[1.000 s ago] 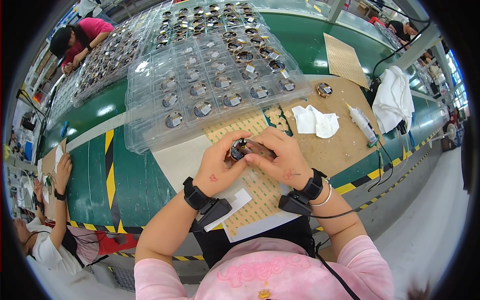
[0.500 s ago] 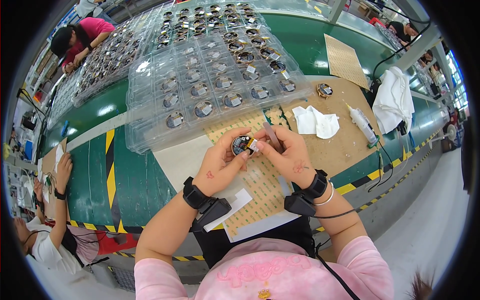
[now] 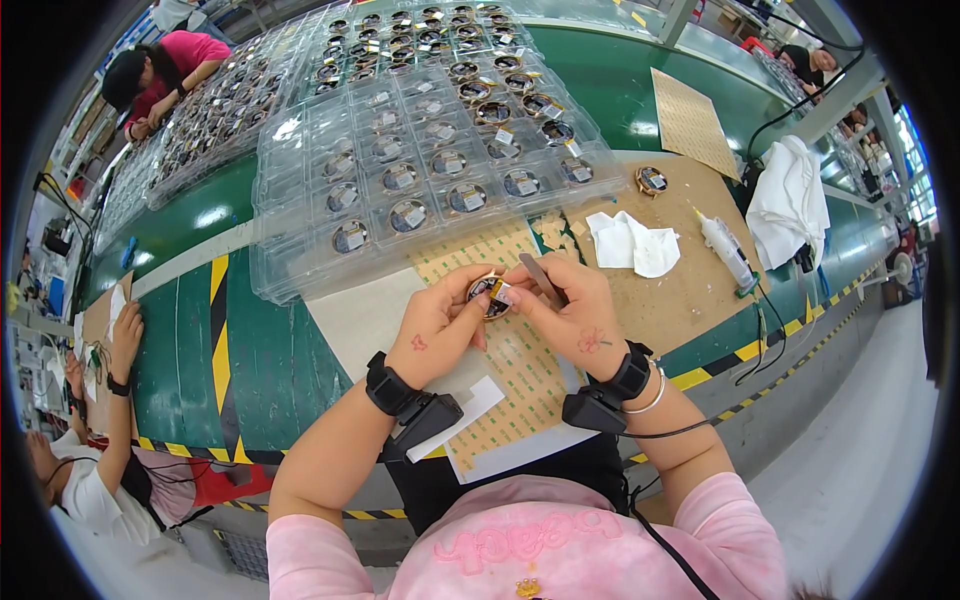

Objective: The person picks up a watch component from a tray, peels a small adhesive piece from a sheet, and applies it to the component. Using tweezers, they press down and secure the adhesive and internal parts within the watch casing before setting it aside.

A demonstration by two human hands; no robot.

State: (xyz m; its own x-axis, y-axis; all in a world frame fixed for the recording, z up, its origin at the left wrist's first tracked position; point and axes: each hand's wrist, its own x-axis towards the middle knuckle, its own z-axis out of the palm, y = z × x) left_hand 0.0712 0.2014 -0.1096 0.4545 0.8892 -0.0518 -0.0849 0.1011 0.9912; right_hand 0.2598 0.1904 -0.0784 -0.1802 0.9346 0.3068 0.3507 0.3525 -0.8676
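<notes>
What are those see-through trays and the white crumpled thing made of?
The trays look like thin clear plastic: glossy, with glare, and the green table shows through. The white crumpled thing looks like soft matte paper or cloth, creased and folded; which one is unclear.

A long green tabletop (image 3: 250, 340) (edged with yellow-black hazard stripes (image 3: 790, 328)) runs across the room; right of it lies pale grey floor (image 3: 850, 440), and bright light glares on its far end.
</notes>
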